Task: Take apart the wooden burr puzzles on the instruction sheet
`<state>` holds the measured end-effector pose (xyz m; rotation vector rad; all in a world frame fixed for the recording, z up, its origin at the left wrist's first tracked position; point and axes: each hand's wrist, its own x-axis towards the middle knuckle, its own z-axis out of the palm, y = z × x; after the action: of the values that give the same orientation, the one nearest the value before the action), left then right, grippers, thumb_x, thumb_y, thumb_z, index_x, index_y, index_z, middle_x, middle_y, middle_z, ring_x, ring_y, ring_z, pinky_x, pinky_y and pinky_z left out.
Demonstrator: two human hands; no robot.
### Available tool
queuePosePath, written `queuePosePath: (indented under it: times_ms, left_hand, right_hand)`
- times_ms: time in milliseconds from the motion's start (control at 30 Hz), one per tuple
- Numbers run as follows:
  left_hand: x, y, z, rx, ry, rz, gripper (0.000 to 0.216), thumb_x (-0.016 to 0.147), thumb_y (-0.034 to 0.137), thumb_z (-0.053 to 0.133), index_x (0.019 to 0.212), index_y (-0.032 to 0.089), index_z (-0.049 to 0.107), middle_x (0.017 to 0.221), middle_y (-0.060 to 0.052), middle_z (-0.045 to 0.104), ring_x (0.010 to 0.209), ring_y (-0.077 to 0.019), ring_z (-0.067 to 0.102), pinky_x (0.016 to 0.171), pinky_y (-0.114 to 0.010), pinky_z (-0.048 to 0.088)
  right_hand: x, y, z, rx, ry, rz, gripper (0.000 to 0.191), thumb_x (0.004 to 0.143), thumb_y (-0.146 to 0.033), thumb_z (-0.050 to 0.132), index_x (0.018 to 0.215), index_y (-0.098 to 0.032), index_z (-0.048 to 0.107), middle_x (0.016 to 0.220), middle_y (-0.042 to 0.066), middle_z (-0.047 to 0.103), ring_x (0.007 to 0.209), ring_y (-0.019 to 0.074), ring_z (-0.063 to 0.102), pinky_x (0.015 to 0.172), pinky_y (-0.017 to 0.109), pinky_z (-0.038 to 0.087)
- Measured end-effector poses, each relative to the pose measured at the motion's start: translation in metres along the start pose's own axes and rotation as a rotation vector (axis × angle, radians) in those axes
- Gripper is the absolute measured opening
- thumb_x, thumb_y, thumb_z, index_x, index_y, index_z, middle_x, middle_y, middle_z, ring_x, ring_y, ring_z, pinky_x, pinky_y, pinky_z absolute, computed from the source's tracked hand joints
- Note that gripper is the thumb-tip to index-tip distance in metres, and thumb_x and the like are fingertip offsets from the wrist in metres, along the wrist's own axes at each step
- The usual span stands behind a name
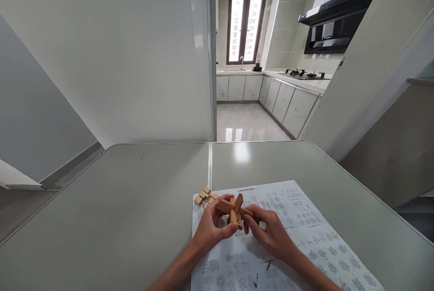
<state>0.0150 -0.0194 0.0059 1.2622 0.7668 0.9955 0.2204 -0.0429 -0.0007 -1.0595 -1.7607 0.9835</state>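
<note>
Both hands meet over a printed instruction sheet (305,241) on a grey table (118,209). Between them is a wooden interlocking puzzle (233,210), a cluster of crossed light-brown sticks held just above the paper. My left hand (212,227) has its fingers curled round the puzzle's left side. From the right, my right hand (271,232) pinches one stick of the same puzzle. A few loose wooden pieces (205,195) lie at the sheet's far left corner, just beyond my left hand.
The table has a seam down its middle (209,164) and a rounded far edge. A white wall (135,56) rises behind it on the left. A kitchen with cabinets (288,101), a stove and a window lies beyond on the right.
</note>
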Motion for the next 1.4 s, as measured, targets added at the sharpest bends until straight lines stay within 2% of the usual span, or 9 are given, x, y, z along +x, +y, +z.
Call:
queuePosePath:
  times_ms: [100, 367, 600, 733, 833, 967, 1400]
  left_hand:
    - [-0.001, -0.002, 0.0, -0.008, 0.01, 0.01, 0.087, 0.062, 0.063, 0.09, 0.13, 0.017, 0.062, 0.122, -0.013, 0.066, 0.118, -0.0337, 0.062, 0.104, -0.043, 0.05]
    - [0.002, -0.005, -0.003, 0.044, -0.021, 0.012, 0.085, 0.063, 0.061, 0.089, 0.13, 0.017, 0.061, 0.126, -0.014, 0.064, 0.117, -0.0329, 0.062, 0.102, -0.043, 0.051]
    - [-0.003, 0.0, 0.002, 0.165, 0.03, 0.052, 0.075, 0.065, 0.045, 0.088, 0.13, 0.019, 0.06, 0.128, -0.013, 0.062, 0.117, -0.0316, 0.061, 0.104, -0.042, 0.05]
    - [-0.007, 0.003, 0.007, 0.316, 0.094, 0.147, 0.074, 0.064, 0.033, 0.085, 0.133, 0.024, 0.058, 0.128, -0.009, 0.059, 0.112, -0.0278, 0.062, 0.101, -0.04, 0.052]
    - [-0.008, 0.007, 0.011, 0.438, 0.082, 0.244, 0.08, 0.061, 0.028, 0.084, 0.136, 0.026, 0.057, 0.124, -0.008, 0.057, 0.109, -0.027, 0.06, 0.103, -0.043, 0.051]
    - [-0.01, 0.012, 0.014, 0.523, 0.069, 0.28, 0.083, 0.062, 0.029, 0.084, 0.14, 0.027, 0.056, 0.118, -0.008, 0.055, 0.106, -0.0272, 0.058, 0.1, -0.045, 0.052]
    - [-0.011, 0.01, 0.015, 0.546, 0.061, 0.286, 0.087, 0.061, 0.024, 0.084, 0.143, 0.029, 0.054, 0.12, -0.006, 0.054, 0.104, -0.0256, 0.057, 0.099, -0.043, 0.051]
  right_hand:
    - [-0.001, -0.002, -0.001, 0.008, -0.006, -0.015, 0.034, 0.107, -0.044, 0.046, 0.094, -0.021, 0.067, 0.07, 0.002, 0.069, 0.06, 0.0165, 0.058, 0.063, 0.029, 0.043]
    - [-0.003, -0.002, 0.001, -0.015, -0.004, -0.007, 0.035, 0.107, -0.045, 0.046, 0.093, -0.021, 0.066, 0.068, 0.001, 0.067, 0.06, 0.0166, 0.059, 0.064, 0.029, 0.044]
    - [-0.001, 0.003, 0.0, 0.054, -0.011, 0.032, 0.036, 0.106, -0.048, 0.047, 0.091, -0.021, 0.066, 0.072, 0.002, 0.066, 0.059, 0.0157, 0.055, 0.06, 0.028, 0.042]
    - [0.0, 0.009, 0.005, 0.179, -0.073, 0.093, 0.034, 0.104, -0.048, 0.05, 0.092, -0.02, 0.067, 0.07, -0.001, 0.062, 0.054, 0.0136, 0.052, 0.054, 0.026, 0.041]
    - [0.0, 0.011, 0.009, 0.178, -0.087, 0.077, 0.035, 0.102, -0.046, 0.052, 0.089, -0.02, 0.071, 0.07, 0.001, 0.064, 0.06, 0.0162, 0.057, 0.059, 0.027, 0.045]
    - [0.0, 0.014, 0.01, 0.115, -0.07, 0.037, 0.035, 0.101, -0.043, 0.055, 0.083, -0.019, 0.073, 0.072, 0.003, 0.066, 0.067, 0.0186, 0.059, 0.064, 0.028, 0.047]
    - [0.0, 0.015, 0.01, 0.127, -0.08, 0.053, 0.026, 0.098, -0.033, 0.054, 0.086, -0.018, 0.071, 0.072, 0.001, 0.064, 0.062, 0.0158, 0.053, 0.059, 0.026, 0.041]
